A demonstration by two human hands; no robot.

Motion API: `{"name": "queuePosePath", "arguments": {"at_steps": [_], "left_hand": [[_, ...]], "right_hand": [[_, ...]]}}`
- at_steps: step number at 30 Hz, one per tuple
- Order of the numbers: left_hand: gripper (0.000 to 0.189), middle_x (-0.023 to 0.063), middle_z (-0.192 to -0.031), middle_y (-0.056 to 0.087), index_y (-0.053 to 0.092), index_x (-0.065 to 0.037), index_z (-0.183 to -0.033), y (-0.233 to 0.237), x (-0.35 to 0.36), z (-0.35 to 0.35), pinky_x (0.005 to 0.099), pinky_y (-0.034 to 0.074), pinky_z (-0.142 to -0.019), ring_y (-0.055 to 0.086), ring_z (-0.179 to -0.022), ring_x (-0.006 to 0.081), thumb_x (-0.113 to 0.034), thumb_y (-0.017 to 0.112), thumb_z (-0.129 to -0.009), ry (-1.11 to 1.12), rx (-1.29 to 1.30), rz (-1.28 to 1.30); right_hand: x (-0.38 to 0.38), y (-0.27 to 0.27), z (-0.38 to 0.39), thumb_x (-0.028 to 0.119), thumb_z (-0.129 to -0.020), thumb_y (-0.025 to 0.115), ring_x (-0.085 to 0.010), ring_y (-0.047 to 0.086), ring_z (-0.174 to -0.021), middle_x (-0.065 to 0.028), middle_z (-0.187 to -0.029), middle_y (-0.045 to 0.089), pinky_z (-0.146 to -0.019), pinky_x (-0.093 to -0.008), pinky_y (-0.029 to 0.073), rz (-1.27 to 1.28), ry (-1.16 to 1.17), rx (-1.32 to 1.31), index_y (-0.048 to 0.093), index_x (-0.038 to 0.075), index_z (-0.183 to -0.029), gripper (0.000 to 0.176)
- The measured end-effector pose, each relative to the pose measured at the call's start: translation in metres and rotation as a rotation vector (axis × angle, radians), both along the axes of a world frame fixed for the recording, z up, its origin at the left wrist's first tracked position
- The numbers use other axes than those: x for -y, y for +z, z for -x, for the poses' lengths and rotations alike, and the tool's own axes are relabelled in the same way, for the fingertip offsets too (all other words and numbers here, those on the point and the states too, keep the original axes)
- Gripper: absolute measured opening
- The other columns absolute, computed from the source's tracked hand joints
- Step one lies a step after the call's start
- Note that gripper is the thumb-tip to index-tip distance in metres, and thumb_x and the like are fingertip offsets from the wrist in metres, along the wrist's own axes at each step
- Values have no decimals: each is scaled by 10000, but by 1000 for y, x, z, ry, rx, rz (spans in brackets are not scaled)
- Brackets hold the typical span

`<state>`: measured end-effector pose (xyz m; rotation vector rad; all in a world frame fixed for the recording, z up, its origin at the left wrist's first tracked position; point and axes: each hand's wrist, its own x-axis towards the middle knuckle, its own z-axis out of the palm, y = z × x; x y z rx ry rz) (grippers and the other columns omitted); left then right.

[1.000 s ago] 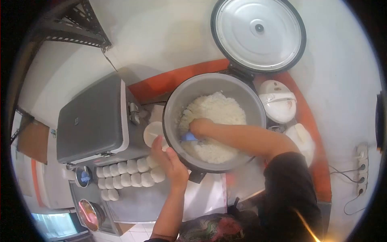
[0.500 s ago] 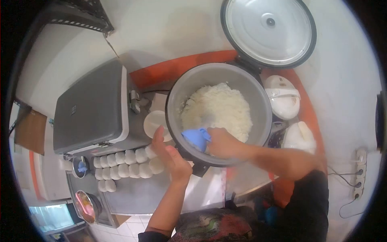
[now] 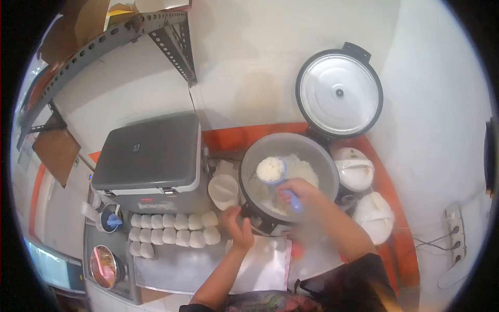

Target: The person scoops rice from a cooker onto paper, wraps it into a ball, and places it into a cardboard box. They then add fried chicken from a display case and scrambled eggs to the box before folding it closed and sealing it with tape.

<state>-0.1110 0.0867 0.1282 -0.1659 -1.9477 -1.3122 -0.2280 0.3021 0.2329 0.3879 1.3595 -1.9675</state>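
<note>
Over the large open rice cooker [image 3: 326, 182], my right hand [image 3: 301, 193] is closed round the handle of a blue scoop [image 3: 294, 202]. The scoop's cup is heaped with white rice [image 3: 271, 169], and more rice [image 3: 301, 169] lies in the pot below. My left hand [image 3: 240, 229] is beside the cooker's left front edge, fingers apart and nothing in it. Left of that hand, several white rounded rice portions [image 3: 169, 235] stand in rows on a metal tray [image 3: 176, 268].
A grey cooler box [image 3: 150, 156] stands behind the rows. The cooker's lid [image 3: 338, 93] is raised. White lidded containers [image 3: 374, 218] stand at the right. A bowl with a pink spoon [image 3: 106, 268] is front left, near a pot [image 3: 110, 217]. White paper [image 3: 260, 262] lies in front.
The view has tilted upward. My right hand has lifted the scoop from inside the pot, and its cup now shows full of rice. My left hand remains beside the cooker.
</note>
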Motion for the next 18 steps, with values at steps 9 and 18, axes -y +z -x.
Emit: {"name": "queuePosePath", "arguments": {"at_steps": [9,18], "left_hand": [[993,180,-1525,404,382,-55,-1487,-147,86,-105,488,249,-1200,334,-1433,385,-437,837,-691,-689,642,833],[1424,262,-1551,305,159,43,-1534,-140,94,-105,483,185,-1226,252,-1474,389,-455,931,-446,-788,717,952]], "right_hand": [[6,-8,-192,64,-898,598,-125,481,-453,-77,-716,555,-414,-305,448,42,143,60,536,0,-1030,160],[63,-260,-318,-24,-876,499,-317,606,-875,-121,-995,600,-787,-421,528,-1037,443,-883,381,199,-1531,702]]}}
